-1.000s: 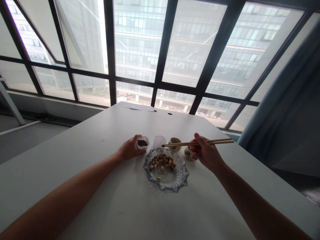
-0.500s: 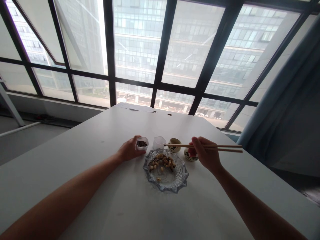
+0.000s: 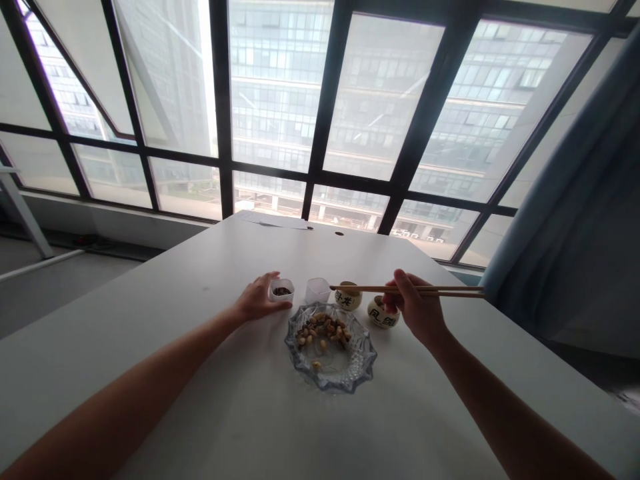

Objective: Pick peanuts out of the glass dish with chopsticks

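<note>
A scalloped glass dish [image 3: 331, 372] holding peanuts and mixed nuts lies on the white table [image 3: 210, 400]. My left hand [image 3: 257, 300] is curled round a small clear plastic cup [image 3: 281, 291] with dark bits inside, just left of the dish. My right hand [image 3: 419, 309] grips a pair of wooden chopsticks [image 3: 440, 291], held level with the tips pointing left above a small ceramic cup [image 3: 348, 298]. An empty clear cup [image 3: 318, 290] stands between the two. A second ceramic cup [image 3: 382, 315] with black characters sits close under my right hand.
Sheets of paper [image 3: 273, 220] lie at the table's far edge, near two small round holes. Behind the table runs a wall of dark-framed windows [image 3: 320, 133]. A blue-grey curtain [image 3: 575, 200] hangs at the right. The floor drops away on the left.
My right hand shifted slightly right and the chopsticks levelled out, tips now over the left ceramic cup. The left hand stays on the small plastic cup. The view tilted a little.
</note>
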Demonstrator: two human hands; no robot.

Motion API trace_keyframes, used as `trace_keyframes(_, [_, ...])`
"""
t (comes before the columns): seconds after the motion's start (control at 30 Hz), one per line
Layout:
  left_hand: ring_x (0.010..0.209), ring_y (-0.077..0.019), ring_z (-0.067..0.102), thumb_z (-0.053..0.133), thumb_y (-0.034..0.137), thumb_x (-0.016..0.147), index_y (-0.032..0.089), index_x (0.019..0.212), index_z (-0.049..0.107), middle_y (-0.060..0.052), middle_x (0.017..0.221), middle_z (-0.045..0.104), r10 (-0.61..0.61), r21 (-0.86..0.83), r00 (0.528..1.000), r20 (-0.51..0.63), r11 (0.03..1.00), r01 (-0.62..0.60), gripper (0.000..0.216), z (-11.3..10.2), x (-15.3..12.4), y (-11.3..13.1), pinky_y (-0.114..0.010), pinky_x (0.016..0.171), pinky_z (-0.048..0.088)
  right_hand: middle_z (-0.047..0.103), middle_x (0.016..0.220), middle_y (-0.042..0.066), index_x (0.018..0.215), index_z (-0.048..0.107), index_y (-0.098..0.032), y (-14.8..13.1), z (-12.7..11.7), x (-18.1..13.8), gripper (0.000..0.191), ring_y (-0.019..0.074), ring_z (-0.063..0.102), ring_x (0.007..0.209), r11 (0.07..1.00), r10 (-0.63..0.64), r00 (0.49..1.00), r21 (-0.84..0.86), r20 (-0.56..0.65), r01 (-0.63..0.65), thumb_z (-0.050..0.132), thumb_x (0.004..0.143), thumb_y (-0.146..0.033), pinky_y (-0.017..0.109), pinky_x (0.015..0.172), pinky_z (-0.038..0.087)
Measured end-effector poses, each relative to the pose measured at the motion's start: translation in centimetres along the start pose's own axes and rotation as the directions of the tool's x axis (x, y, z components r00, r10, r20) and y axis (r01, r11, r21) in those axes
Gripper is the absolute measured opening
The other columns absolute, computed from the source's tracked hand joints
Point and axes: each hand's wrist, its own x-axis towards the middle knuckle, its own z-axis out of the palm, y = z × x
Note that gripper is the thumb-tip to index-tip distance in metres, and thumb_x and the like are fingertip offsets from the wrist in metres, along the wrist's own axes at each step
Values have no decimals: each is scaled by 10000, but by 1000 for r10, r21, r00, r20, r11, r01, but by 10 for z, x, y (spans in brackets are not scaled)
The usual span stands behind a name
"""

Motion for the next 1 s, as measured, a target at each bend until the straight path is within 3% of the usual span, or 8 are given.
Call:
trace_keyframes(0.13, [1148, -330, 617, 586, 698, 782, 156, 1301, 521, -161, 1280, 638, 97, 14, 993, -71, 995, -97, 753, -7, 14, 20, -510, 1006, 448, 623, 440, 17, 616, 644, -157, 2, -4, 4, 540, 113, 537, 315, 999, 39, 999, 30, -4, -39, 795, 620, -675, 207, 312, 425])
trace_keyframes(0.3, [1186, -336, 592, 618, 633, 803, 183, 1304, 525, -134, 1238, 679, 203, 166, 977, 59, 963, -210, 680, 4, 37, 57, -544, 1067, 349, 627, 447, 20, 628, 650, -157, 5, -8, 8, 540, 117, 544, 323, 999, 48, 999, 18, -10, -47, 789, 625, -679, 213, 321, 434])
trace_keyframes(0.43, [1207, -346, 587, 638, 569, 805, 181, 1310, 507, -151, 1221, 690, 110, 229, 974, 197, 961, -155, 650, 19, 54, 74, -545, 1073, 319, 636, 456, 29, 630, 635, -163, 11, -9, 10, 526, 119, 540, 321, 1000, 17, 1000, 8, -8, -17, 772, 661, -669, 216, 315, 425])
trace_keyframes(0.53, [1132, -325, 641, 671, 520, 785, 178, 1329, 475, -139, 1175, 712, 74, 200, 964, 254, 971, -128, 672, 25, 59, 81, -511, 1047, 354, 639, 458, 31, 635, 630, -168, 17, -9, 9, 528, 125, 549, 326, 1000, 0, 1000, -5, -21, 0, 745, 686, -680, 217, 314, 428])
trace_keyframes(0.77, [1050, -291, 684, 753, 425, 702, 189, 1323, 457, -118, 1150, 722, 228, 130, 952, 202, 958, -257, 727, 25, 57, 84, -468, 1019, 402, 631, 465, 16, 631, 624, -175, 19, -3, 3, 529, 124, 550, 330, 999, -25, 999, -44, -30, 24, 708, 719, -690, 225, 325, 446])
trace_keyframes(0.9, [1065, -299, 681, 737, 440, 714, 199, 1310, 466, -119, 1153, 724, 241, 120, 952, 191, 956, -267, 698, 25, 56, 82, -476, 1016, 407, 653, 511, 16, 688, 628, -184, 28, 1, -2, 497, 133, 582, 378, 991, -113, 991, -83, -73, 106, 644, 803, -667, 232, 368, 460])
trace_keyframes(1.0, [1057, -295, 683, 738, 453, 717, 186, 1312, 468, -125, 1155, 723, 243, 116, 951, 190, 956, -268, 706, 26, 56, 81, -480, 1021, 402, 671, 565, 23, 709, 621, -197, 48, 3, -6, 468, 149, 617, 469, 969, -202, 979, -144, 6, 201, 589, 866, -637, 252, 452, 500])
